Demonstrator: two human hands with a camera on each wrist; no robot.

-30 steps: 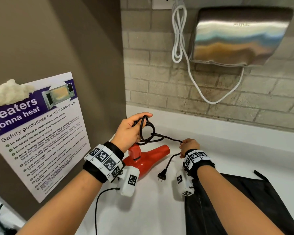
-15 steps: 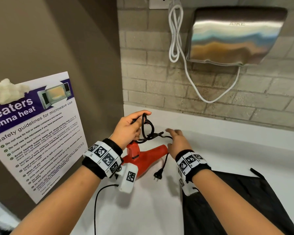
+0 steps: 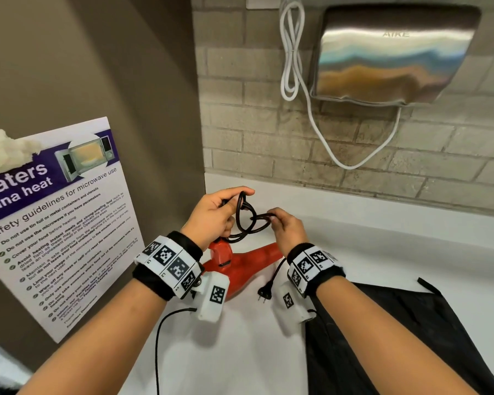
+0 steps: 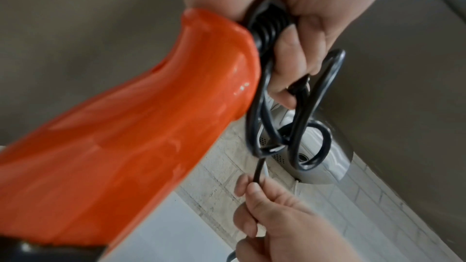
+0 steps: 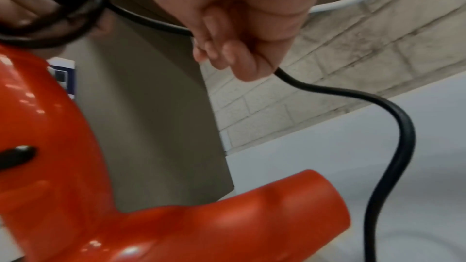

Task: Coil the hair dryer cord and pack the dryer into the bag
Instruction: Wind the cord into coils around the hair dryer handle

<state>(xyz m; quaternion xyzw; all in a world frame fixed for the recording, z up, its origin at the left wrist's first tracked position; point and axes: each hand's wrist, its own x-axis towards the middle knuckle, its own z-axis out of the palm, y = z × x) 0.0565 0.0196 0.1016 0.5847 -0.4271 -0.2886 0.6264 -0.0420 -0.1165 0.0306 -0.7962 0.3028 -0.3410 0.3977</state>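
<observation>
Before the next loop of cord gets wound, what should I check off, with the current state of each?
1. Left hand grips the coiled loops: ok.
2. Right hand pinches the free cord: ok.
3. Plug off the socket, hanging loose: ok.
4. Cord fully coiled: not ok, a tail still hangs.
5. Hair dryer in the black bag: not ok, it is beside it.
6. Bag mouth open: cannot tell.

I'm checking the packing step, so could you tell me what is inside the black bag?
Nothing can be seen inside: the black bag lies flat on the counter, its interior hidden. The hair dryer is outside it, beside the left hand.
</observation>
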